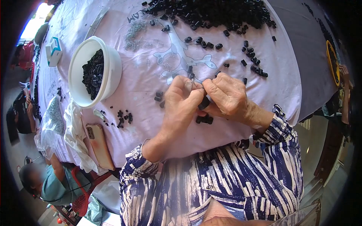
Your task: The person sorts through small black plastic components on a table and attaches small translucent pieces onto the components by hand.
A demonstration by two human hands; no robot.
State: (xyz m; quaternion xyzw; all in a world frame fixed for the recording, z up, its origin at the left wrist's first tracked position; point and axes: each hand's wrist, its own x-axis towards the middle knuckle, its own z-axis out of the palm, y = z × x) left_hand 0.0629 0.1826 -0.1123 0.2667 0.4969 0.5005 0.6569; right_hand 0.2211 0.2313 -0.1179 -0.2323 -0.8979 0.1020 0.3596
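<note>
My left hand and my right hand meet over the pink cloth, fingertips pinched close together. A small black cylindrical piece shows between them, held under the fingers of my right hand. What my left fingertips pinch is too small to make out. Around the hands lie loose black pieces: a few left of my left hand, some just below the hands, and others just above. A large heap of black pieces covers the cloth at the top.
A white tub of black pieces stands at the left. Near it are a phone, a plastic bag, a small box and tiny black bits. People sit at the left; a yellow container and another person's hand are at the right.
</note>
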